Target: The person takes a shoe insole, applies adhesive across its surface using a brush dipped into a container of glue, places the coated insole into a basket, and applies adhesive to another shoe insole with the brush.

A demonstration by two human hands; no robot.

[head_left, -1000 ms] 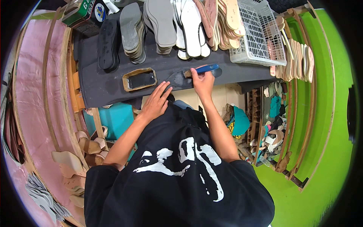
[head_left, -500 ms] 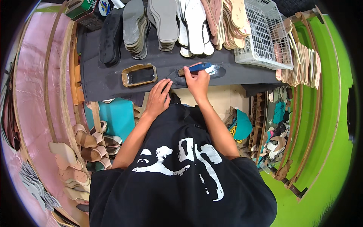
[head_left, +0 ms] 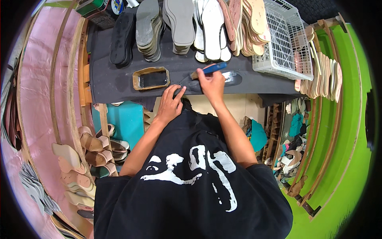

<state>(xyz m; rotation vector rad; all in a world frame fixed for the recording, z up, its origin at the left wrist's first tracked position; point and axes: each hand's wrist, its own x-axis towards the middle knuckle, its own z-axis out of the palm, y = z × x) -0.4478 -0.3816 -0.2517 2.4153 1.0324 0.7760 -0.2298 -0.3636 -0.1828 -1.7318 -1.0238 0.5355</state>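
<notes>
A black shoe sole (head_left: 234, 78) lies lengthwise along the near part of the dark-covered table, its right end shining wet. My right hand (head_left: 212, 87) is closed around a brush with a blue handle (head_left: 217, 67). The brush's bristle end points left, over the sole's middle. My left hand (head_left: 170, 104) has its fingers stretched out, fingertips resting at the left end of the sole by the table edge. Just left of the sole stands a brown-rimmed tub (head_left: 135, 81) with dark inside and a smeared rim.
Along the back are stacks of black soles (head_left: 121, 44), grey soles (head_left: 149, 26), white soles (head_left: 213, 34) and beige insoles (head_left: 256, 20). A white plastic basket (head_left: 262, 63) stands at right, beside more insoles (head_left: 324, 73). Shoes (head_left: 95, 143) sit on a rack at lower left.
The brush and my right hand have shifted slightly along the sole, and the handle is tilted more steeply. My left hand's fingers stay at the sole's left end. The whole view has shifted a little.
</notes>
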